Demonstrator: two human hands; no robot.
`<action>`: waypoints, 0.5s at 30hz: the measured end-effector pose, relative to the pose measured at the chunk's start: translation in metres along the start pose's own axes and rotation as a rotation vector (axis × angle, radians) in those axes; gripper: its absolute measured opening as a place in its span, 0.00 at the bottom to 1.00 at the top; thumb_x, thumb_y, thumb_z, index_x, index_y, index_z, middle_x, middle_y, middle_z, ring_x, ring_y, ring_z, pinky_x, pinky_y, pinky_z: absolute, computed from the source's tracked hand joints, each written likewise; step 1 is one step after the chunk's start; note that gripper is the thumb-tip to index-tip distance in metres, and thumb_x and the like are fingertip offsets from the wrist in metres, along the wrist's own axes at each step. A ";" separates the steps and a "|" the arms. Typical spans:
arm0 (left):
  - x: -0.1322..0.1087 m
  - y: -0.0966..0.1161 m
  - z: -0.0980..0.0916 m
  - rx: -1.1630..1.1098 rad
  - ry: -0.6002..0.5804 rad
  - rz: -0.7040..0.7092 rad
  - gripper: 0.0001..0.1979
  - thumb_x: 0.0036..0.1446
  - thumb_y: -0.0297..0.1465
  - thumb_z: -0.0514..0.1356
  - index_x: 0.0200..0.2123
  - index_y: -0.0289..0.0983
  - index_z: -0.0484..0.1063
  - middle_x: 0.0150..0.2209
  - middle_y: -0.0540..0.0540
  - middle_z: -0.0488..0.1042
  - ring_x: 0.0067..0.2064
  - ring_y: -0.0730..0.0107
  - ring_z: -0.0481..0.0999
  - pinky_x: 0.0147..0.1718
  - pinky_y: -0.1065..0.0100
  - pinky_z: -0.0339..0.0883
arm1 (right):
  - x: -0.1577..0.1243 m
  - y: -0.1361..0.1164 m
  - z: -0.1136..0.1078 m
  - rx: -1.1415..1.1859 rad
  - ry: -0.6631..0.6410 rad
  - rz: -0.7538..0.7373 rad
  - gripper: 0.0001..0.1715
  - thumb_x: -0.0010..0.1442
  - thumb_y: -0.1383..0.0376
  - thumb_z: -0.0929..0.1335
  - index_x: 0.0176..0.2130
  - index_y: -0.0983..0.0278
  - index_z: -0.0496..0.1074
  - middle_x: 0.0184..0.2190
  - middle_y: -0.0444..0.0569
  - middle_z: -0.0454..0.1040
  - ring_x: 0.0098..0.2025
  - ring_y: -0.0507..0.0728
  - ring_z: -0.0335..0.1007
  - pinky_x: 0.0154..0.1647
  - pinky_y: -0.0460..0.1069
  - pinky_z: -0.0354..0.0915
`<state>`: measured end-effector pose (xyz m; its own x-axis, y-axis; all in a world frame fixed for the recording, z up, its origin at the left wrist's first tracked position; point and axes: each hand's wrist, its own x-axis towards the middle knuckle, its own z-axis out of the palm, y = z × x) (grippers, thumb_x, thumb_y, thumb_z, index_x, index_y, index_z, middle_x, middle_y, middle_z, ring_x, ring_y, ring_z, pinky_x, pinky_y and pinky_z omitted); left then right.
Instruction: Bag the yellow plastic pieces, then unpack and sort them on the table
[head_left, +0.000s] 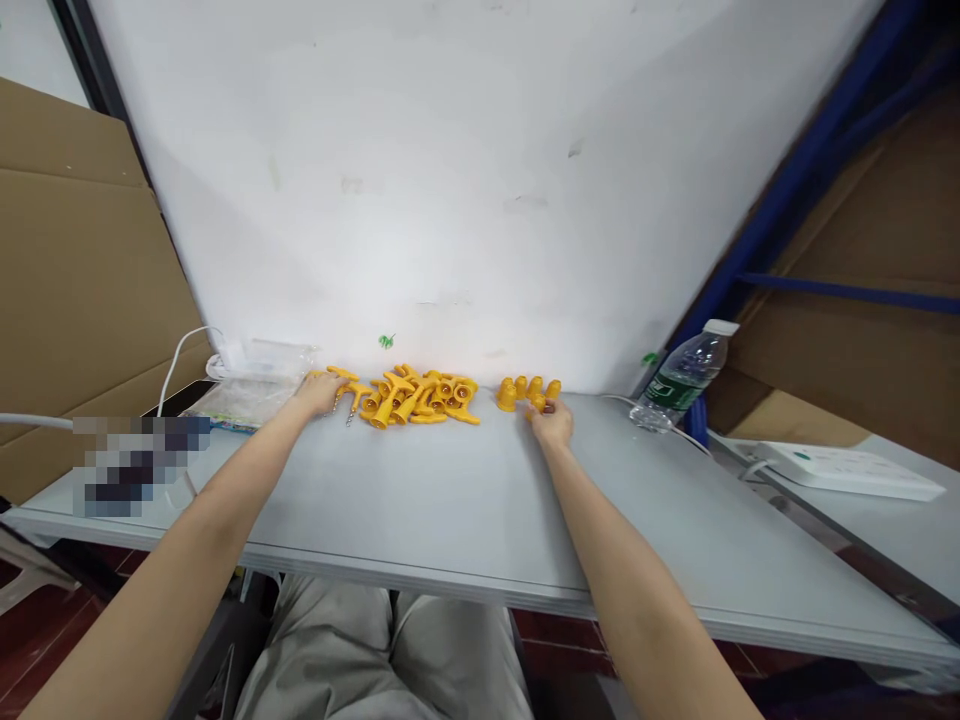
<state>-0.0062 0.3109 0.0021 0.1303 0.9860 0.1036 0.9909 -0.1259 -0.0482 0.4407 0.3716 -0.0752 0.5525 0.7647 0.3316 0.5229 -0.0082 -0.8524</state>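
Observation:
My left hand is closed at the left end of the yellow pieces, its fingers on a yellow T-handled corkscrew. Beside it lies another corkscrew with a metal spiral pointing toward me. A heap of yellow T-shaped handles and hollow sleeves fills the middle, near the wall. On the right, my right hand has its fingers closed around a yellow cup-shaped piece. Several similar yellow cups stand just behind and left of that hand. My fingers partly hide the pieces they touch.
Clear plastic bags lie on the grey table at left, beside a blurred patch and a white cable. A tilted water bottle is at right, near a white power strip. The white wall borders the back.

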 end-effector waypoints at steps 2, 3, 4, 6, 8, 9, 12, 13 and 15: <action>-0.001 0.000 0.007 -0.023 -0.010 -0.038 0.25 0.59 0.27 0.50 0.59 0.43 0.66 0.59 0.40 0.69 0.60 0.55 0.66 0.57 0.56 0.59 | 0.003 0.004 0.005 0.046 -0.004 0.004 0.10 0.47 0.62 0.69 0.32 0.62 0.70 0.32 0.52 0.72 0.39 0.65 0.71 0.46 0.64 0.65; -0.001 0.001 0.010 -0.044 -0.017 -0.064 0.25 0.60 0.28 0.48 0.60 0.42 0.65 0.60 0.39 0.68 0.61 0.55 0.65 0.58 0.54 0.58 | 0.005 0.004 0.007 0.070 -0.007 0.006 0.10 0.46 0.62 0.69 0.32 0.62 0.71 0.31 0.52 0.72 0.39 0.65 0.72 0.46 0.64 0.65; -0.002 0.002 0.012 -0.073 -0.021 -0.095 0.25 0.62 0.29 0.46 0.61 0.42 0.64 0.61 0.39 0.66 0.62 0.55 0.64 0.58 0.53 0.57 | 0.007 0.004 0.009 0.092 -0.011 0.019 0.10 0.46 0.62 0.69 0.32 0.62 0.71 0.30 0.51 0.72 0.39 0.64 0.72 0.46 0.64 0.65; -0.003 0.007 0.017 -0.146 -0.019 -0.161 0.25 0.64 0.33 0.41 0.62 0.41 0.62 0.63 0.38 0.63 0.64 0.54 0.60 0.60 0.48 0.55 | 0.010 0.003 0.014 0.126 -0.011 0.071 0.10 0.45 0.63 0.69 0.32 0.62 0.71 0.29 0.50 0.72 0.38 0.64 0.72 0.46 0.64 0.65; -0.004 0.013 0.023 -0.201 -0.010 -0.219 0.28 0.65 0.41 0.40 0.64 0.41 0.58 0.65 0.37 0.59 0.66 0.50 0.58 0.60 0.43 0.52 | 0.010 0.001 0.018 0.145 -0.008 0.123 0.13 0.44 0.65 0.70 0.34 0.62 0.71 0.30 0.50 0.73 0.39 0.64 0.72 0.47 0.63 0.65; -0.005 0.016 0.027 -0.211 -0.005 -0.246 0.30 0.64 0.44 0.41 0.65 0.41 0.56 0.66 0.36 0.57 0.66 0.48 0.56 0.60 0.42 0.51 | 0.009 0.001 0.019 0.152 -0.009 0.138 0.14 0.44 0.66 0.70 0.35 0.62 0.71 0.31 0.49 0.73 0.40 0.63 0.73 0.48 0.63 0.65; -0.007 0.025 0.037 -0.196 0.023 -0.307 0.32 0.63 0.47 0.44 0.67 0.41 0.52 0.69 0.36 0.50 0.68 0.45 0.52 0.61 0.40 0.48 | 0.004 0.002 0.022 0.187 -0.016 0.139 0.15 0.43 0.68 0.70 0.35 0.62 0.70 0.32 0.48 0.73 0.41 0.62 0.73 0.50 0.60 0.65; -0.007 0.028 0.040 -0.189 0.041 -0.319 0.31 0.64 0.45 0.43 0.67 0.41 0.52 0.69 0.36 0.49 0.68 0.46 0.51 0.61 0.41 0.47 | 0.002 0.003 0.022 0.202 -0.016 0.135 0.14 0.43 0.68 0.70 0.34 0.62 0.70 0.32 0.48 0.73 0.41 0.62 0.73 0.50 0.60 0.64; -0.008 0.032 0.044 -0.190 0.084 -0.335 0.29 0.65 0.42 0.42 0.67 0.41 0.54 0.69 0.36 0.50 0.68 0.47 0.51 0.62 0.42 0.47 | -0.002 0.005 0.022 0.228 -0.018 0.117 0.12 0.43 0.69 0.70 0.32 0.62 0.69 0.31 0.47 0.73 0.41 0.61 0.73 0.50 0.59 0.64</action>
<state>0.0230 0.3043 -0.0438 -0.2070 0.9645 0.1639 0.9667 0.1759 0.1857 0.4283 0.3843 -0.0886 0.5879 0.7784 0.2201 0.2953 0.0468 -0.9543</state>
